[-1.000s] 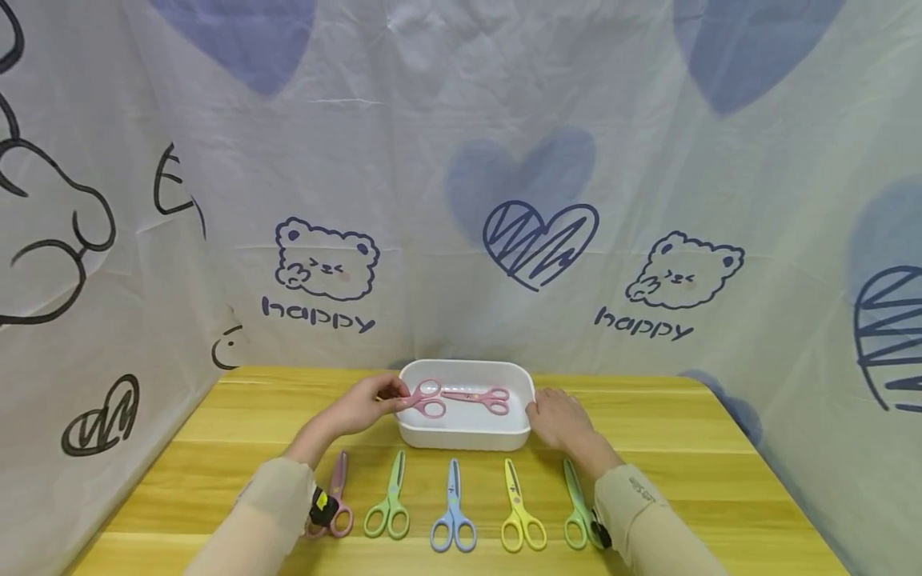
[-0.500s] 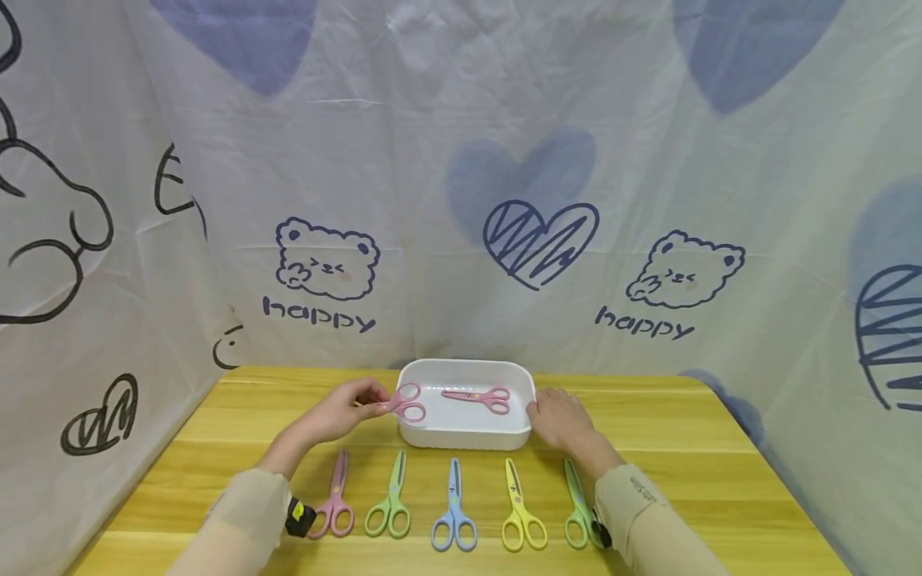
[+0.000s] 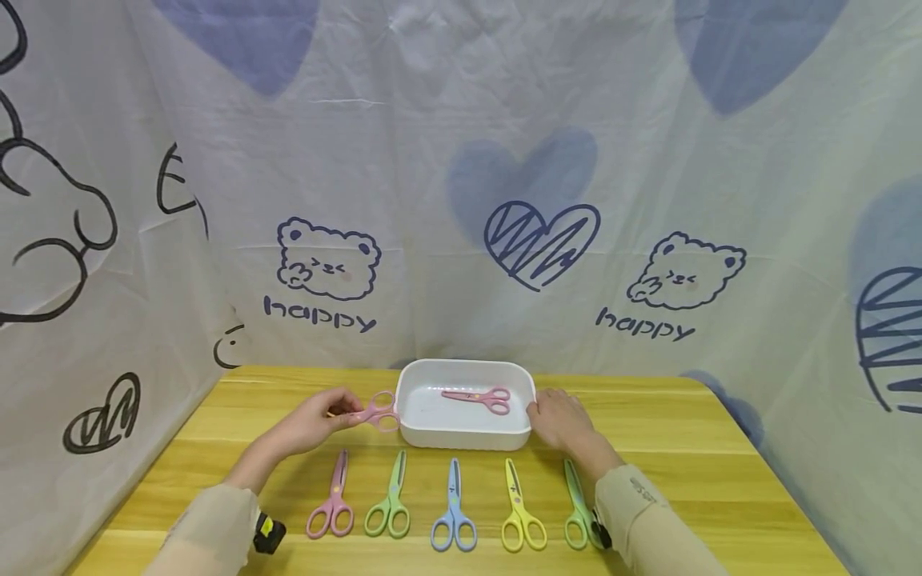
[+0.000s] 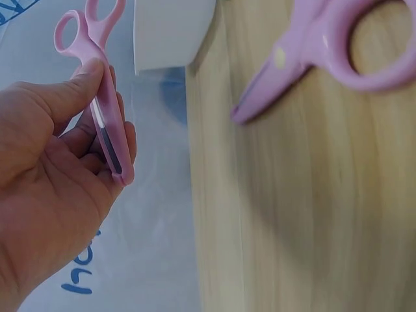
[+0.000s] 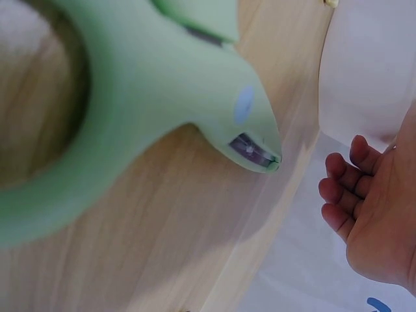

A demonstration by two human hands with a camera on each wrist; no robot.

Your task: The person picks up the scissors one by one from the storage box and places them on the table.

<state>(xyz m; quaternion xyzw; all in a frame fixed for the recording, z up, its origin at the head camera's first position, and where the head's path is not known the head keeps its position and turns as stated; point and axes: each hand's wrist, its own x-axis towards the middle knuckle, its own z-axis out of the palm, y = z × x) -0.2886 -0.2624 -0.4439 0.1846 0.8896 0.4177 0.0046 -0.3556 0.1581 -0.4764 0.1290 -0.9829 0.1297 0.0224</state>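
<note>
My left hand (image 3: pixel 320 420) pinches pink scissors (image 3: pixel 376 412) by their covered blades, thumb on one side and fingers behind. Their handle loops point right, next to the left wall of the white box (image 3: pixel 464 439). The left wrist view shows the blades of these scissors (image 4: pixel 112 133) lying along the fingers. My right hand (image 3: pixel 565 422) grips the right edge of the box; its other fingers (image 5: pixel 348 185) are curled in the right wrist view, while the thumb is hidden there. Inside the box lie other pink scissors (image 3: pixel 479 398), handles to the right.
Along the table's (image 3: pixel 684 448) front lies a row: pink scissors (image 3: pixel 335 500), green scissors (image 3: pixel 391 500), blue scissors (image 3: pixel 454 512), yellow scissors (image 3: pixel 517 512) and green scissors (image 3: pixel 576 512), partly under the right wrist. A printed white cloth (image 3: pixel 432 320) hangs behind the table.
My left hand has moved left with the pink scissors, from over the box to beside its left wall. The right hand and the box have stayed put.
</note>
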